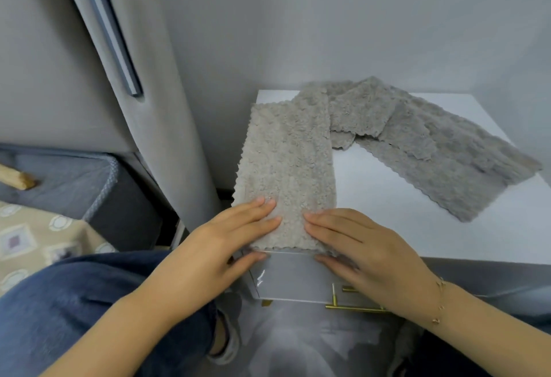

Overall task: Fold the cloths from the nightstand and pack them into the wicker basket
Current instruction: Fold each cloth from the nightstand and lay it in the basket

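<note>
Broadly, a white, flat-topped nightstand (pixel 417 212) with a glossy drawer front serves as the landmark. To its left rises a grey upholstered headboard panel (pixel 143 78) of smooth, matte fabric, and farther left lies a grey mattress edge (pixel 89 180) with corded piping. Across the back and right of the nightstand top sprawls a heap of grey fleecy cloths (pixel 417 138), nubbly in texture with scalloped edges, overlapping one another. On the nightstand's left side lies a beige fleecy cloth (pixel 286 168), a long rectangle with the same wavy edging, running from the back to the front edge and slightly overhanging the left side. At the front edge, the left hand (pixel 220 245) lies flat with fingers straight, pressing the cloth's near-left corner, thumb below the edge. The right hand (pixel 366 248) presses the near-right corner likewise, fingers extended. A thin gold chain bracelet (pixel 439 302) circles the right wrist. Below the drawer front sits a slim brass bar handle (pixel 354 307).
</note>
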### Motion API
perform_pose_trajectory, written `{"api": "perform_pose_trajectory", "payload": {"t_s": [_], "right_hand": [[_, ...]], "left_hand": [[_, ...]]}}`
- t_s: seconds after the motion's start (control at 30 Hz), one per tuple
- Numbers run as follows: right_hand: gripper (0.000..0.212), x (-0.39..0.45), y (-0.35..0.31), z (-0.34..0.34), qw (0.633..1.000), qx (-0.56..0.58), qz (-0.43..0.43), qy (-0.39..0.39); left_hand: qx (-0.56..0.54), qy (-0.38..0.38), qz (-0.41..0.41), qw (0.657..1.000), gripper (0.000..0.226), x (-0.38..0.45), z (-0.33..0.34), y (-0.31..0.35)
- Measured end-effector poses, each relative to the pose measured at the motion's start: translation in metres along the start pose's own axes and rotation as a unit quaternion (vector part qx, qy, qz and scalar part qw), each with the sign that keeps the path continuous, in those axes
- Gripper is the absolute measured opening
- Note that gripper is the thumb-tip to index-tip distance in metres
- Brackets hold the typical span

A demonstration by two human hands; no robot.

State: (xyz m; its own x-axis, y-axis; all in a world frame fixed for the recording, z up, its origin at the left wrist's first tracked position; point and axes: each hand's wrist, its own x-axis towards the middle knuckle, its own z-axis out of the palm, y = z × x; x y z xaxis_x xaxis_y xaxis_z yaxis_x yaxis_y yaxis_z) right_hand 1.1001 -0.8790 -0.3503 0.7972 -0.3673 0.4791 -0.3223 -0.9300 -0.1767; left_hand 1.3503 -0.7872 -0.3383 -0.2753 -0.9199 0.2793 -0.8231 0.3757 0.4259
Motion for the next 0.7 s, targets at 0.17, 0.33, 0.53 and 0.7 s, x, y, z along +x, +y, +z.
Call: {"api": "perform_pose_trajectory", "payload": {"t_s": [0.17, 0.33, 0.53, 0.7], "right_hand": [[0.03, -0.003, 0.002, 0.002, 0.999, 0.02, -0.01, 0.029], [0.025, -0.006, -0.004, -0.001, 0.991, 0.094, 0.057, 0.071], [0.021, 0.0, -0.014, -0.027, 0.93, 0.262, 0.255, 0.048], [0.022, 0.008, -0.008, -0.032, 0.906, 0.279, 0.317, 0.04]], "left_hand": [[0.007, 0.002, 0.0, 1.0, 0.052, -0.004, -0.004, -0.001], [0.011, 0.018, -0.01, 1.0, 0.033, 0.001, -0.013, 0.003], [-0.038, 0.064, -0.057, 0.996, 0.019, 0.005, -0.015, 0.021], [-0.149, 0.096, -0.196, 0.964, 0.033, 0.013, -0.014, 0.026]]}}
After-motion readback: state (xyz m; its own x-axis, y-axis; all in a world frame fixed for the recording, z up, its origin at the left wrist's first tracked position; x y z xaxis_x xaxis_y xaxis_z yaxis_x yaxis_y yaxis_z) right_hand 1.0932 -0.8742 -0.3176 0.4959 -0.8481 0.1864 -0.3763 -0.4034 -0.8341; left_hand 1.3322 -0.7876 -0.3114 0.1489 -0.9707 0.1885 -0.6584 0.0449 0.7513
